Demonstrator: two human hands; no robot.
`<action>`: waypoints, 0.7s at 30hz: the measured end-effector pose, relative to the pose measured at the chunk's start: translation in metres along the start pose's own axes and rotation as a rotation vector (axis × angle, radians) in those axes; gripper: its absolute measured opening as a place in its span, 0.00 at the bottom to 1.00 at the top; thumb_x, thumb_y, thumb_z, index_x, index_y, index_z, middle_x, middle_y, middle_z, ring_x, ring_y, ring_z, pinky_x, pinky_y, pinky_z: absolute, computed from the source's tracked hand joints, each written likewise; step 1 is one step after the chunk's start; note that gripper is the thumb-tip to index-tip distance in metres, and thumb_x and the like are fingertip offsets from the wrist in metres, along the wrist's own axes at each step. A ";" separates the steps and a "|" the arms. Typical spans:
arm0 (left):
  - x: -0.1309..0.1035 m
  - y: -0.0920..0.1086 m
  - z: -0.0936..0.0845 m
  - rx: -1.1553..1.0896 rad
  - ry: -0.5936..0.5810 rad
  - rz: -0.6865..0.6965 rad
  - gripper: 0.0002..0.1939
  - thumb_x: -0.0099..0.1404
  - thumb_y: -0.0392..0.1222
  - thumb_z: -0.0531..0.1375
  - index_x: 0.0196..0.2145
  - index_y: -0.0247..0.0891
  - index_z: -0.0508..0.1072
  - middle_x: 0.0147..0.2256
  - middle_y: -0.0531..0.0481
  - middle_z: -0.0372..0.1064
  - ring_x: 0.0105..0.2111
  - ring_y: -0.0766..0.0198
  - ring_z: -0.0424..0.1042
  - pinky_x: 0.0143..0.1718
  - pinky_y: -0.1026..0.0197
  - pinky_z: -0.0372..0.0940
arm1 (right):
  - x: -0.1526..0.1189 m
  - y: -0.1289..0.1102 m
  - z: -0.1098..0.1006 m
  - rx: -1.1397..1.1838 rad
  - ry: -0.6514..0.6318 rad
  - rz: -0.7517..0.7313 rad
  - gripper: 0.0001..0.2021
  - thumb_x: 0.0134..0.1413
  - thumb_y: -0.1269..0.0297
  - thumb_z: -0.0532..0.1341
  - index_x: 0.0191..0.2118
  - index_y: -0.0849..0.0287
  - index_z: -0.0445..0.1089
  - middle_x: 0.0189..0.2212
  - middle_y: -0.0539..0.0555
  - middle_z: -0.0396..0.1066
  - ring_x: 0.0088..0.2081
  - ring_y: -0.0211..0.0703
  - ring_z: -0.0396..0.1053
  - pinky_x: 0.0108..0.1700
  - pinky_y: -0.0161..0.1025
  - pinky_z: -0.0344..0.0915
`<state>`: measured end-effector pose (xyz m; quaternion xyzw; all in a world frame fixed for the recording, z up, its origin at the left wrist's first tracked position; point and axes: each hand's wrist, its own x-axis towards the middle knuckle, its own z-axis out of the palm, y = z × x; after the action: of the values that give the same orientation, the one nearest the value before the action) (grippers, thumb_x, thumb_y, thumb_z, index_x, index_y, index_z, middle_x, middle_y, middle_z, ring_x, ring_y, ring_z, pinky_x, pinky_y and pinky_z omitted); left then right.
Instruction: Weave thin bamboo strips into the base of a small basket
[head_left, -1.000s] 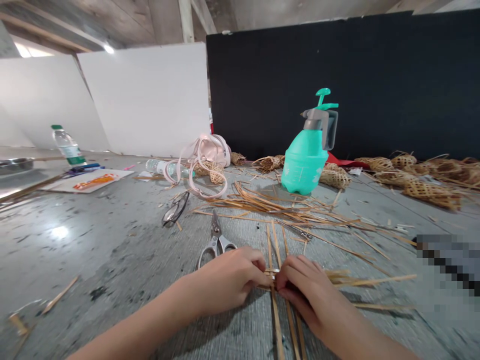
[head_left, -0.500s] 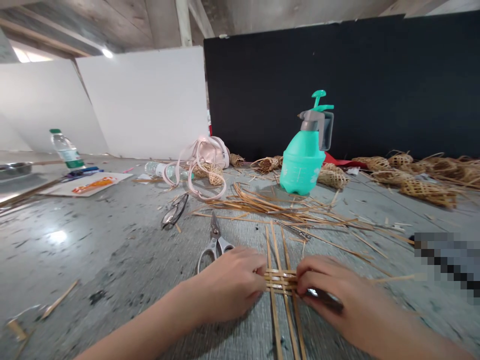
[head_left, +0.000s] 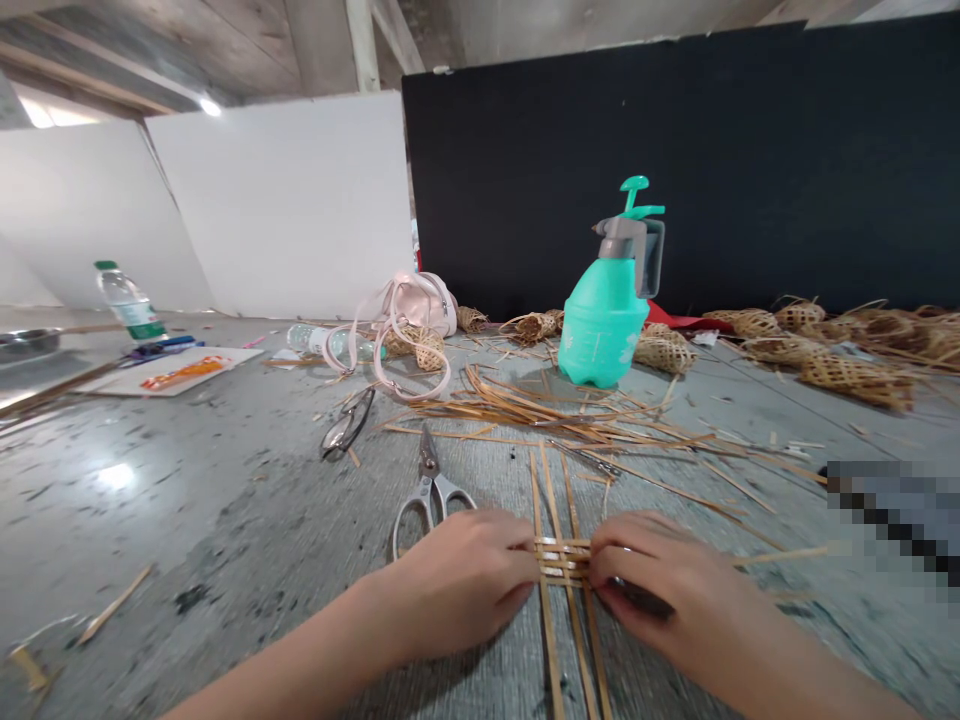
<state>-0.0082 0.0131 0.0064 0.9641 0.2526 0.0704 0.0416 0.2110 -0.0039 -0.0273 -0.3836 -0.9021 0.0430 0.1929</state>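
Holds the woven strips (head_left: 551,561) low over the grey tabletop (head_left: 255,540), between the two hands. Clamps the left side of the weave in closed fingers of the left hand (head_left: 480,565) and the right side in bunched fingers of the right hand (head_left: 656,570). Cups a dark, glossy object (head_left: 641,598) in the right hand, too hidden to identify. Differs from one second ago, with hands now spread apart instead of nearly meeting over the crossing, and so reveals a tight, flat, square lattice. Has metal scissors (head_left: 428,480) just beyond the left hand, near the eyeglasses (head_left: 346,425). Shows loose tan strips (head_left: 525,408) farther off, thin and tangled, before a translucent green spray bottle (head_left: 600,335) with pale markings, too small to read. Includes rounded, open-weave baskets (head_left: 855,382) at right and a soft pink bag (head_left: 424,305) at centre. Bears unreadable labels on the lying bottle (head_left: 322,342) and the upright bottle (head_left: 131,305), near an orange-printed packet (head_left: 186,372).
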 end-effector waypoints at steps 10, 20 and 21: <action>0.001 0.002 0.008 -0.204 0.089 -0.089 0.07 0.58 0.27 0.54 0.29 0.34 0.70 0.35 0.48 0.65 0.35 0.63 0.65 0.35 0.64 0.60 | -0.001 -0.003 0.004 0.048 0.027 0.027 0.10 0.54 0.75 0.54 0.35 0.54 0.69 0.31 0.51 0.68 0.34 0.42 0.66 0.37 0.42 0.63; 0.002 -0.002 0.011 -0.347 0.088 -0.070 0.08 0.58 0.26 0.54 0.28 0.34 0.71 0.36 0.47 0.67 0.37 0.63 0.66 0.40 0.63 0.61 | 0.000 -0.002 0.005 0.123 0.013 0.096 0.09 0.54 0.75 0.53 0.34 0.54 0.67 0.34 0.51 0.67 0.36 0.42 0.65 0.38 0.41 0.63; 0.002 -0.002 0.011 -0.346 0.091 -0.068 0.08 0.58 0.26 0.54 0.28 0.33 0.71 0.36 0.47 0.67 0.37 0.63 0.66 0.39 0.63 0.61 | 0.000 -0.002 0.005 0.123 0.011 0.095 0.09 0.53 0.75 0.53 0.34 0.54 0.67 0.34 0.51 0.67 0.36 0.42 0.65 0.38 0.41 0.63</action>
<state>-0.0058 0.0149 -0.0043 0.9293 0.2707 0.1552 0.1979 0.2078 -0.0050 -0.0312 -0.4138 -0.8774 0.1052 0.2188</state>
